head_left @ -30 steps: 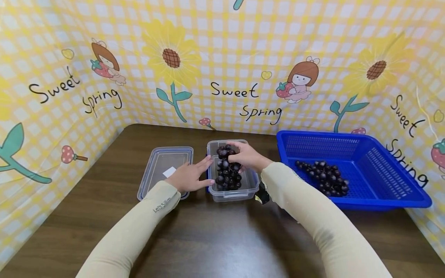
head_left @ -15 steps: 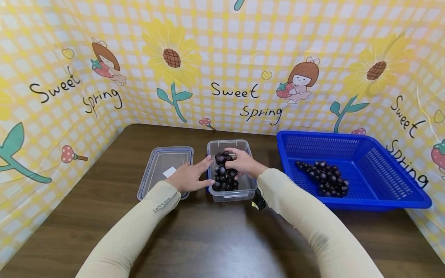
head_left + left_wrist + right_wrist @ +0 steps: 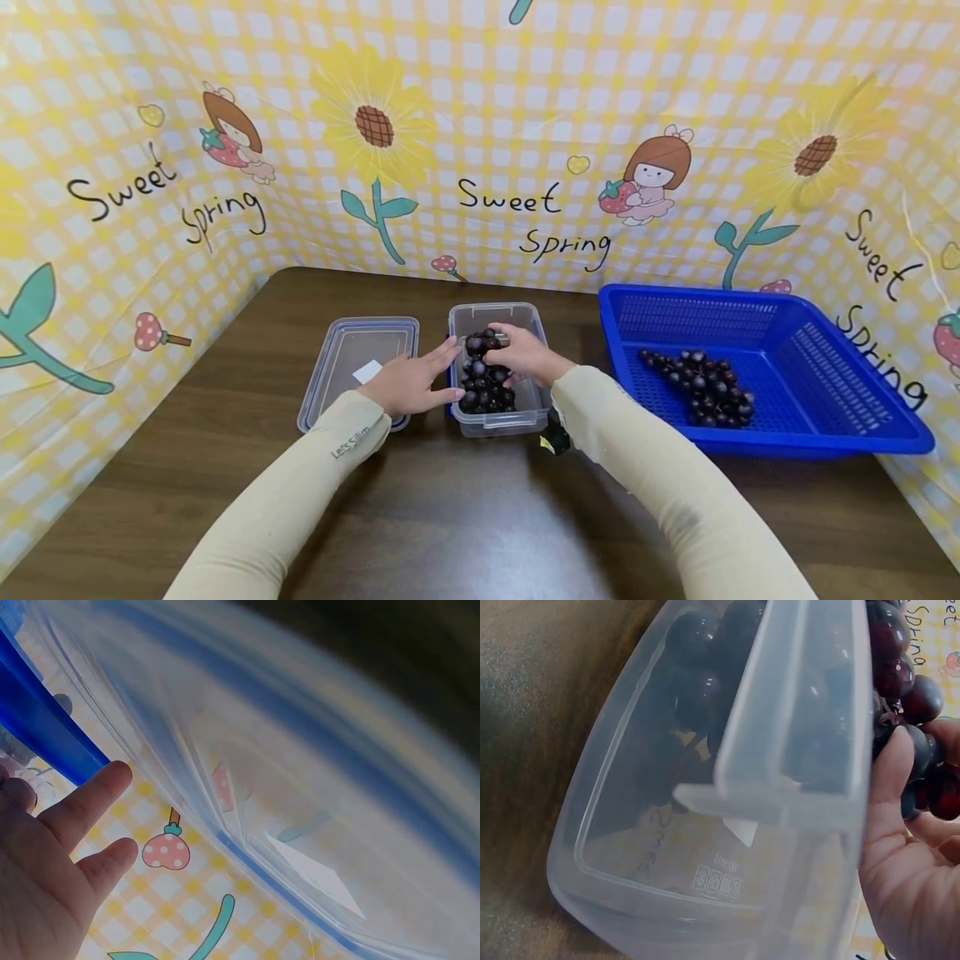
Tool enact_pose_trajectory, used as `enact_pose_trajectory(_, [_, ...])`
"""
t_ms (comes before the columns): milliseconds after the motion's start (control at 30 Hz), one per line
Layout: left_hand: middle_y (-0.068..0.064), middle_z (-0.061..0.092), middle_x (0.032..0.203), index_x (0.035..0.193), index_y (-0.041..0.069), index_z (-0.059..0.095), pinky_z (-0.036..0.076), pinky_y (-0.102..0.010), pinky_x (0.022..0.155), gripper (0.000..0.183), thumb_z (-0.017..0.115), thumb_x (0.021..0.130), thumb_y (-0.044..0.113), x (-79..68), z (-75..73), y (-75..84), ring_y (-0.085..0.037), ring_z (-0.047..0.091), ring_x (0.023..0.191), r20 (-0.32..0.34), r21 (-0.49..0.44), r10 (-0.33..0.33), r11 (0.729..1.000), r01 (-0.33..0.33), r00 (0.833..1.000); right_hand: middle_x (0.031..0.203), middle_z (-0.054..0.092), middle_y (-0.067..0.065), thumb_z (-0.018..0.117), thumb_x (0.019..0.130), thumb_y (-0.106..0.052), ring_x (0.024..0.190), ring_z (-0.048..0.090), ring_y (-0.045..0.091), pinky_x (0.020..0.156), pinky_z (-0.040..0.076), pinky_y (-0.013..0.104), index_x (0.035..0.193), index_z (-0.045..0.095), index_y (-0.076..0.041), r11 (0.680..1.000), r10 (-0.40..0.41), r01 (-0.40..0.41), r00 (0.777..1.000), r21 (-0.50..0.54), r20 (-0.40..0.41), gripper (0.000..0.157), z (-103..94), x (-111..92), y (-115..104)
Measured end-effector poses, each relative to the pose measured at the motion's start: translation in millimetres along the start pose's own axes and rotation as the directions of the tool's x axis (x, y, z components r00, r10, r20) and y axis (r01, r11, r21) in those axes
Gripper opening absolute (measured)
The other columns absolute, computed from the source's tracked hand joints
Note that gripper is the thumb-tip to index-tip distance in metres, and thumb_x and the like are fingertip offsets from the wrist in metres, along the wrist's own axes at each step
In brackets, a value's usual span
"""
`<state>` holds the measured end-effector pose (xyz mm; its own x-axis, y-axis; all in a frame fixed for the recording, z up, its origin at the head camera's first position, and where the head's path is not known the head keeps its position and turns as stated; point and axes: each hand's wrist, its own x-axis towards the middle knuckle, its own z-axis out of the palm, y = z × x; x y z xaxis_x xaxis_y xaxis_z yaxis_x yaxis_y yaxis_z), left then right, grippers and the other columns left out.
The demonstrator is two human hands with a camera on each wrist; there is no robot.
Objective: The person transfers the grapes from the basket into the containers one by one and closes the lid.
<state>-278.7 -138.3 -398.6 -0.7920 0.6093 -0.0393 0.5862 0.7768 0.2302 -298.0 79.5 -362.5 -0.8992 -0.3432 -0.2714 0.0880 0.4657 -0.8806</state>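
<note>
A bunch of dark grapes (image 3: pixel 480 396) lies along the left side of a clear plastic food container (image 3: pixel 534 421). My right hand (image 3: pixel 534 357) reaches in over the container's right side and holds the bunch near its far end. In the right wrist view, the thumb and fingers of that hand (image 3: pixel 911 870) curl about the grapes (image 3: pixel 891 679), seen past the container wall (image 3: pixel 604 900). With fingers spread, my left hand (image 3: pixel 405 383) touches the container's left rim. Its wrist is above the clear lid (image 3: pixel 341 350), whose blue seal also shows in the left wrist view.
To the right stands a blue plastic basket (image 3: pixel 862 429) with a second bunch of dark grapes (image 3: pixel 705 387) in it. A white label (image 3: pixel 367 372) is on the lid. Patterned cloth (image 3: pixel 495 150) walls off the back and sides of the brown wooden table (image 3: pixel 450 517).
My right hand and the grapes have shifted slightly left and lower in the container, and have hardly moved in the last half second. The left hand keeps its place.
</note>
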Motion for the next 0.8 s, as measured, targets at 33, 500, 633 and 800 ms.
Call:
enact_pose_trajectory(33, [-0.010,0.015,0.159,0.153,0.007,0.021,0.027,-0.065,0.103,0.077,0.042,0.097,0.054,-0.2,-0.1,-0.2,-0.031,0.061,0.111,-0.001,-0.004,0.001,1.000,-0.001,1.000,0.129,0.053,0.023,0.059,0.088,-0.008,0.088,0.061,0.025,0.054,0.053,0.025,0.149,0.033,-0.008,1.000,0.002,-0.002,1.000,-0.002,0.001,0.067,0.4,0.5,0.1])
enact_pose_trajectory(500, [-0.011,0.016,0.158,0.153,0.007,0.020,0.052,-0.043,0.080,0.076,0.043,0.097,0.054,0.8,0.5,0.5,-0.019,0.067,0.075,-0.005,-0.033,0.005,0.999,-0.005,1.000,0.136,0.051,0.021,0.059,0.095,-0.012,0.109,0.059,0.030,0.081,0.054,0.034,0.138,0.047,0.002,0.994,-0.029,0.031,0.999,-0.103,0.024,0.047,6.7,4.1,-2.4])
enact_pose_trajectory(633, [-0.012,0.017,0.158,0.153,0.006,0.021,0.052,-0.044,0.080,0.076,0.044,0.097,0.052,-1.5,0.2,1.9,-0.014,0.064,0.065,-0.004,-0.051,0.002,0.999,-0.003,1.000,0.134,0.053,0.021,0.060,0.092,-0.009,0.111,0.058,0.030,0.084,0.053,0.034,0.137,0.049,0.003,0.992,-0.026,0.032,0.999,-0.121,0.047,0.047,8.9,4.4,-5.4])
enact_pose_trajectory(800, [-0.013,0.018,0.158,0.152,0.004,0.022,0.053,-0.038,0.069,0.076,0.045,0.097,0.051,-3.3,0.9,1.7,-0.014,0.061,0.060,-0.016,-0.060,0.010,0.998,-0.011,1.000,0.137,0.051,0.017,0.064,0.088,-0.007,0.105,0.060,0.027,0.084,0.053,0.035,0.137,0.050,-0.001,0.976,-0.003,0.012,0.999,-0.216,0.043,0.052,5.8,4.9,-14.5])
